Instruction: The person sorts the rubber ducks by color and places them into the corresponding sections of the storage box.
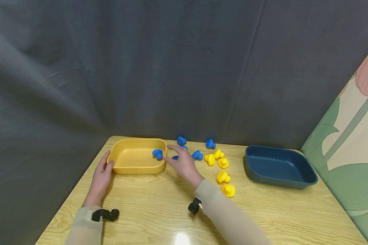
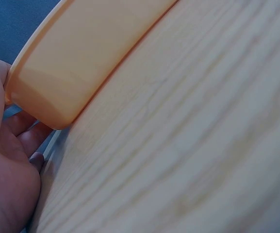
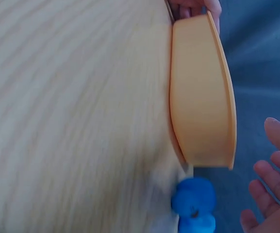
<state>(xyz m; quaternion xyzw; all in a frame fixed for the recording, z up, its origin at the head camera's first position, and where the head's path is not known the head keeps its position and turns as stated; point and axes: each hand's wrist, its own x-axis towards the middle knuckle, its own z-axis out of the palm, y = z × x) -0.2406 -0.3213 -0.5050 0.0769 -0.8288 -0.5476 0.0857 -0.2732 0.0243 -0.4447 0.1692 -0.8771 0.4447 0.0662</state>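
Observation:
A yellow plastic tray [image 1: 138, 170] stands at the left of the table. My left hand [image 1: 102, 175] holds its left end, thumb at the rim and fingers against the outer wall, as the left wrist view also shows. Inside the tray, near its right wall, lies one blue rubber duck [image 1: 157, 154]. My right hand [image 1: 184, 164] hovers at the tray's right end, thumb and fingers spread apart with nothing between them. In the right wrist view, another blue duck [image 3: 194, 200] sits on the table beside the tray. The right hand partly hides some blue ducks in the head view.
Several blue ducks, one of them at the back [image 1: 210, 143], lie right of the yellow tray. Several yellow ducks [image 1: 223, 163] are scattered mid-table. A dark blue tray [image 1: 279, 183] stands at the right. A grey curtain [image 1: 184, 68] hangs behind the table.

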